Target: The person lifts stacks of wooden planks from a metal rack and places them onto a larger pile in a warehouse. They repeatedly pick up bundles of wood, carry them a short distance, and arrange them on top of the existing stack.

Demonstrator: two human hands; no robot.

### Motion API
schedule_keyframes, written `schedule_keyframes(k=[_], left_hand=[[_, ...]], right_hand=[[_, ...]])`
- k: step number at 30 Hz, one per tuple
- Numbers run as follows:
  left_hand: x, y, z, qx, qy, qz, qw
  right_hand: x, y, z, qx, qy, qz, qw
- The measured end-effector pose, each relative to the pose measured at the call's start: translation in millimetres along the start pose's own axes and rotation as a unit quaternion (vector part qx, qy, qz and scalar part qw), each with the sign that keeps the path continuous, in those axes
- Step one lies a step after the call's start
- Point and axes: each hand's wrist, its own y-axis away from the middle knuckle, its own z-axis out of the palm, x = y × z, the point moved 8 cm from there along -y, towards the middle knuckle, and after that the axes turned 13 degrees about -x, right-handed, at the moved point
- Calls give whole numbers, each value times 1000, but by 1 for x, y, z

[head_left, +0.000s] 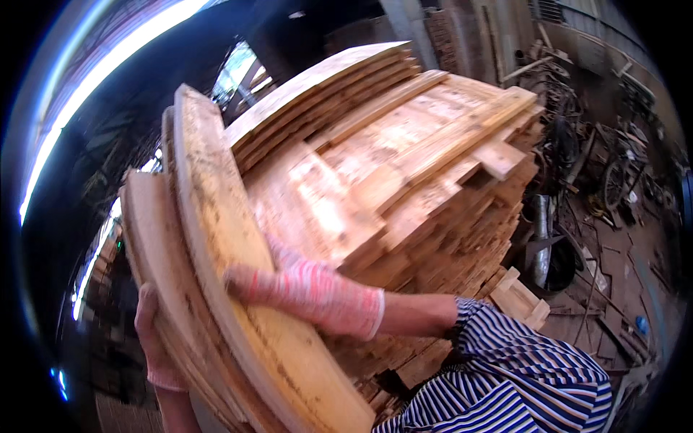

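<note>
Several long boards (216,195), set side by side in a bundle, lie between your two hands, just left of the big lumber stack (426,144). Their long axis runs from close to you at the lower middle, away and leftward to the upper left. Your right hand (314,292) is the one nearer the stack; it reaches in from the right, across the boards' length, and clasps the bundle's right side, thumb lying over the yellowish top face, fingers partly hidden. Your left hand (153,339) comes up from below and holds the outer left side, one gloved digit showing upright; its other fingers are out of sight. Your right forearm is bare between the red-and-white glove and a striped sleeve (527,361).
</note>
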Motion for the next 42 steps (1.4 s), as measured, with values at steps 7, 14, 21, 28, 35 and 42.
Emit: schedule_keyframes(k=[7,14,21,28,35,42], left_hand=[[-60,-192,162,-165,82,-46,982],[-154,-355,313,-216,120,-43,968],[-190,-392,333,-192,164,-90,963],[-126,-342,231,-132,67,-1,989],[-76,-226,100,-4,37,64,997],[-122,-215,57,-17,65,70,995]], right_hand=[[-158,40,-163,90,25,80,992],[-314,71,-348,192,80,312,927],[-379,102,-440,216,650,494,535],[-410,101,-445,231,740,492,396],[-310,-15,-298,67,850,334,401],[-107,-22,-330,-38,803,417,424]])
